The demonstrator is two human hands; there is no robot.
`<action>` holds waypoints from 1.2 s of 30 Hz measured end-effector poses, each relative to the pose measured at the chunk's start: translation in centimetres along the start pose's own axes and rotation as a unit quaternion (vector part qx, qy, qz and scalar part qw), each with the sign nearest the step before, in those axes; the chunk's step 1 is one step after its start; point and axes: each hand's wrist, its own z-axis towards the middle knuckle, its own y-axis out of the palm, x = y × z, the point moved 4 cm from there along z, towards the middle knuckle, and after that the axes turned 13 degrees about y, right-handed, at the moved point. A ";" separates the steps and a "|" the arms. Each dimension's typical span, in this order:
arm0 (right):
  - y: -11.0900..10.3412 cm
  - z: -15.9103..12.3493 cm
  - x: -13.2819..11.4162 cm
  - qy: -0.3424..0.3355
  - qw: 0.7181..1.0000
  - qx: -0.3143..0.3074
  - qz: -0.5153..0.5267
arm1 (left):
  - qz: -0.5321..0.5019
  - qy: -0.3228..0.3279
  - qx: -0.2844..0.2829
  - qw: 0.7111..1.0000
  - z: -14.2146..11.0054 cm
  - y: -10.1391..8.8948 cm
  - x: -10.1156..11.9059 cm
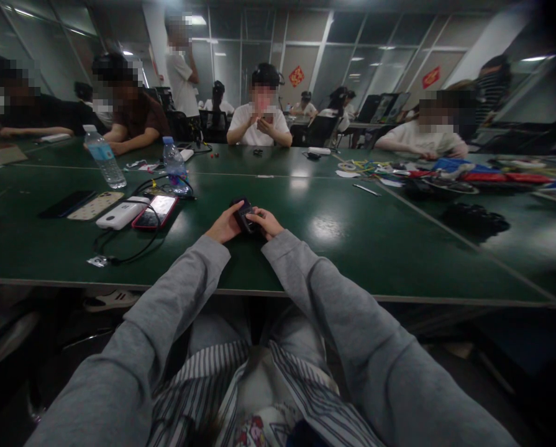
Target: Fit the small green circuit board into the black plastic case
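A small black boxy object [246, 217] is held between my two hands just above the green table [222, 270]; its exact kind is too small to make out. My left hand [225, 224] grips it from the left side, fingers partly behind it. On the other side, my right hand [269, 222] has its thumb on the face of the object, the fingers curled around the right edge. To the left lie a phone with a red edge and lit screen [154, 212] and a white power bank [122, 213] with a black cable [140, 251].
Two plastic bottles [105, 156] [175, 164] stand at the left. A pen [366, 190] lies right of centre. Coloured cables [371, 167] and a black bundle [476, 221] are on the right. Across the table sits a person in a white shirt [259, 127], with others around.
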 end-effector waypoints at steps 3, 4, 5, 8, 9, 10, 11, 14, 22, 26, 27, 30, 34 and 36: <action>0.0 0.3 0.2 0.006 1.000 0.000 -0.011 | -0.004 -0.005 0.001 1.000 0.1 -0.2 -0.1; 0.0 0.4 0.3 0.007 1.000 0.002 -0.015 | -0.004 -0.006 0.001 1.000 0.1 -0.2 -0.1; 0.0 0.5 0.4 0.006 1.000 0.007 -0.020 | -0.003 -0.007 0.004 1.000 0.2 -0.3 -0.1; -0.2 1.1 0.9 -0.003 0.999 0.028 -0.044 | 0.000 -0.009 0.013 1.000 0.3 -0.5 -0.2; -0.2 1.3 1.0 -0.009 0.998 0.034 -0.052 | 0.000 -0.009 0.014 1.000 0.3 -0.5 -0.2; -0.3 1.5 1.2 -0.015 0.997 0.038 -0.058 | 0.000 -0.010 0.014 1.000 0.3 -0.5 -0.2; -0.4 1.6 1.2 -0.020 0.997 0.041 -0.063 | -0.001 -0.009 0.014 1.000 0.3 -0.5 -0.2; -0.7 1.9 1.2 -0.043 0.993 0.056 -0.099 | -0.003 -0.002 0.024 1.000 0.3 -0.6 -0.1; -0.2 0.1 0.4 -0.172 0.922 0.106 -0.330 | -0.005 -0.012 0.060 0.998 0.9 -1.2 -0.3; 0.7 -0.7 -0.1 -0.241 0.872 0.093 -0.415 | -0.015 0.002 0.048 0.999 1.0 -1.1 -0.2; 0.8 -0.8 -0.3 -0.250 0.866 0.095 -0.423 | -0.018 0.006 0.044 0.999 1.0 -1.0 -0.1; 0.7 -1.3 -1.1 -0.272 0.856 0.116 -0.425 | -0.022 0.003 0.048 0.999 0.7 -0.9 0.0; 0.5 -1.7 -1.5 -0.286 0.858 0.152 -0.398 | -0.016 -0.001 0.071 0.997 0.6 -1.2 -0.1; 0.4 -1.6 -1.3 -0.271 0.871 0.154 -0.380 | -0.012 -0.004 0.079 0.997 0.7 -1.4 -0.1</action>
